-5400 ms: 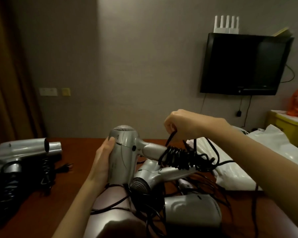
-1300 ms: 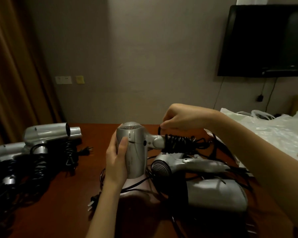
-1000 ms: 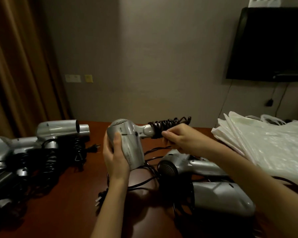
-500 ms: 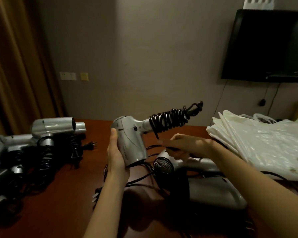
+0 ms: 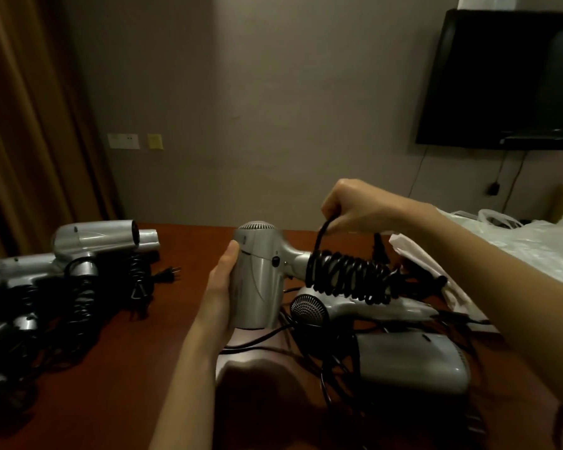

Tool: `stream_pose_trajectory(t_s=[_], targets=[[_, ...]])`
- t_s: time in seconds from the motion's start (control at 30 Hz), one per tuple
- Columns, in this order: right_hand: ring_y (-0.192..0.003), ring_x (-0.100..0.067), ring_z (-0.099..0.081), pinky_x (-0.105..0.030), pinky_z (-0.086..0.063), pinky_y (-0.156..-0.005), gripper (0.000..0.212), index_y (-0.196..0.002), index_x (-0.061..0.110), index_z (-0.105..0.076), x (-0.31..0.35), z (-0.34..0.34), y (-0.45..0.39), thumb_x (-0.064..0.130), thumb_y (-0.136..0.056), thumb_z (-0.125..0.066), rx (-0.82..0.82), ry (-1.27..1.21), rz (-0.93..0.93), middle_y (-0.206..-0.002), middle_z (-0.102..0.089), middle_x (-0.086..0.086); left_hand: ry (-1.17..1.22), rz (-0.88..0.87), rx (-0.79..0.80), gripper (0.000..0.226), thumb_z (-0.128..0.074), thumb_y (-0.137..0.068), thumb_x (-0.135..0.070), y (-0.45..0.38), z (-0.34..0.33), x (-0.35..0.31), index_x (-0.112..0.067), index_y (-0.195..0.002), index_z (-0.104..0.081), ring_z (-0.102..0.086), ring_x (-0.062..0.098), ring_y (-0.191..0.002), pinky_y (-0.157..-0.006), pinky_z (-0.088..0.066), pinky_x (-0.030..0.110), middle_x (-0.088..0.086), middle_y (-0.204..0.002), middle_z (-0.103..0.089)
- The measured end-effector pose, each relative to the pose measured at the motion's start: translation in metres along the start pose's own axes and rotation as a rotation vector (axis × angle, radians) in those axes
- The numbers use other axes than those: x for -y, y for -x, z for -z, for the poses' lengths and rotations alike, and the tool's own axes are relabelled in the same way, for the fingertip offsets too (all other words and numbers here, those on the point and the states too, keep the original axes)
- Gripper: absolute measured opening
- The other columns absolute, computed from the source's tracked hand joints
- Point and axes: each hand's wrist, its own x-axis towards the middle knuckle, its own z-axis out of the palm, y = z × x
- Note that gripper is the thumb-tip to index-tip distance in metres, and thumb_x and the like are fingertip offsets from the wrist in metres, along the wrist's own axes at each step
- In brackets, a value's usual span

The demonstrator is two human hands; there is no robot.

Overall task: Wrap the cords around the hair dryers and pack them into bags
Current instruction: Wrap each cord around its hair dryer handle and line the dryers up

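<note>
My left hand (image 5: 220,292) grips the barrel of a silver hair dryer (image 5: 257,280) held upright above the table, its handle pointing right. A black cord (image 5: 348,276) is coiled many times round that handle. My right hand (image 5: 355,207) pinches a loop of this cord just above the handle's base. Two more silver dryers (image 5: 364,308) (image 5: 410,362) lie below among loose black cords. A pile of white plastic bags (image 5: 514,251) lies to the right, partly behind my right arm.
Several silver dryers (image 5: 101,237) with wrapped cords lie bunched at the table's left, one plug (image 5: 168,274) sticking out. The dark red table (image 5: 117,368) runs to the wall. A black TV (image 5: 507,79) hangs at upper right; a brown curtain (image 5: 20,108) hangs on the left.
The dryer's handle has swung down from pointing up-right to lying level. My right hand rose from below the handle to above it and now pinches a cord loop.
</note>
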Motion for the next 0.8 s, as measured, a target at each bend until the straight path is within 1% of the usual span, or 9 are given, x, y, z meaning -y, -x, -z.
stream_pose_trajectory(t_s=[0.13, 0.27, 0.33, 0.4, 0.5, 0.57, 0.63, 0.7, 0.8], targets=[[-0.049, -0.015, -0.036, -0.031, -0.031, -0.051, 0.027, -0.055, 0.005, -0.054, 0.006, -0.008, -0.005, 0.013, -0.079, -0.065, 0.016, -0.014, -0.068, -0.054, -0.044, -0.005, -0.087, -0.064, -0.074, 0.057, -0.047, -0.081, -0.058, -0.004, -0.004, 0.004, -0.016, -0.114, -0.066, -0.069, 0.025, -0.084, -0.065, -0.057, 0.033, 0.012, -0.100, -0.073], [-0.052, -0.011, -0.045, -0.026, -0.036, -0.052, 0.036, -0.059, 0.018, -0.058, 0.022, -0.018, 0.003, 0.023, -0.095, -0.053, 0.011, -0.179, -0.073, -0.058, -0.053, 0.006, -0.089, -0.160, -0.178, 0.043, -0.049, -0.082, -0.053, -0.005, -0.002, 0.005, -0.021, -0.105, -0.066, -0.069, 0.020, -0.080, -0.071, -0.055, 0.037, 0.001, -0.090, -0.074], [-0.053, -0.015, -0.041, -0.031, -0.034, -0.053, 0.042, -0.060, 0.021, -0.055, 0.026, -0.026, 0.005, 0.025, -0.100, -0.045, 0.009, -0.250, -0.072, -0.058, -0.050, 0.004, -0.110, -0.196, -0.221, 0.034, -0.049, -0.083, -0.051, -0.005, -0.003, 0.005, -0.026, -0.098, -0.066, -0.067, 0.016, -0.077, -0.071, -0.053, 0.034, -0.003, -0.083, -0.072], [-0.054, -0.015, -0.040, -0.028, -0.033, -0.052, 0.039, -0.065, 0.021, -0.053, 0.029, -0.036, 0.008, 0.026, -0.102, -0.042, 0.020, -0.282, -0.066, -0.060, -0.049, 0.003, -0.123, -0.220, -0.273, 0.027, -0.050, -0.088, -0.050, -0.005, -0.005, 0.006, -0.030, -0.098, -0.066, -0.067, 0.015, -0.080, -0.071, -0.053, 0.030, -0.003, -0.085, -0.072], [-0.056, -0.014, -0.047, -0.027, -0.039, -0.055, 0.028, -0.083, 0.016, -0.061, 0.035, -0.049, 0.014, 0.025, -0.102, -0.042, 0.058, -0.336, -0.061, -0.065, -0.053, 0.002, -0.114, -0.228, -0.370, 0.017, -0.049, -0.099, -0.040, -0.004, -0.005, 0.007, -0.033, -0.103, -0.064, -0.067, 0.011, -0.087, -0.067, -0.052, 0.018, -0.004, -0.094, -0.071], [-0.047, -0.006, -0.046, -0.026, -0.042, -0.055, 0.026, -0.090, 0.012, -0.062, 0.037, -0.061, 0.017, 0.023, -0.103, -0.041, 0.072, -0.385, -0.044, -0.062, -0.051, 0.004, -0.095, -0.203, -0.424, 0.019, -0.048, -0.098, -0.041, -0.004, -0.006, 0.006, -0.034, -0.108, -0.062, -0.068, 0.011, -0.089, -0.065, -0.051, 0.018, -0.003, -0.099, -0.070], [-0.042, -0.002, -0.046, -0.021, -0.042, -0.051, 0.026, -0.082, 0.019, -0.059, 0.035, -0.072, 0.018, 0.022, -0.102, -0.042, 0.063, -0.502, -0.025, -0.057, -0.049, 0.004, -0.068, -0.181, -0.461, 0.027, -0.047, -0.098, -0.043, -0.003, -0.007, 0.006, -0.029, -0.117, -0.061, -0.067, 0.013, -0.091, -0.066, -0.051, 0.022, -0.001, -0.103, -0.069], [-0.044, -0.004, -0.046, -0.018, -0.040, -0.050, 0.026, -0.080, 0.025, -0.059, 0.031, -0.081, 0.016, 0.021, -0.102, -0.044, 0.049, -0.632, -0.006, -0.056, -0.048, 0.003, -0.040, -0.151, -0.477, 0.040, -0.047, -0.097, -0.045, -0.004, -0.008, 0.007, -0.021, -0.127, -0.058, -0.067, 0.018, -0.092, -0.066, -0.052, 0.025, 0.004, -0.106, -0.068], [-0.047, -0.003, -0.047, -0.015, -0.038, -0.052, 0.023, -0.091, 0.033, -0.062, 0.026, -0.085, 0.012, 0.024, -0.102, -0.043, 0.032, -0.633, 0.015, -0.057, -0.052, 0.003, 0.036, -0.106, -0.494, 0.046, -0.048, -0.095, -0.050, -0.006, -0.008, 0.009, -0.017, -0.126, -0.058, -0.069, 0.025, -0.092, -0.072, -0.056, 0.036, 0.009, -0.103, -0.070]])
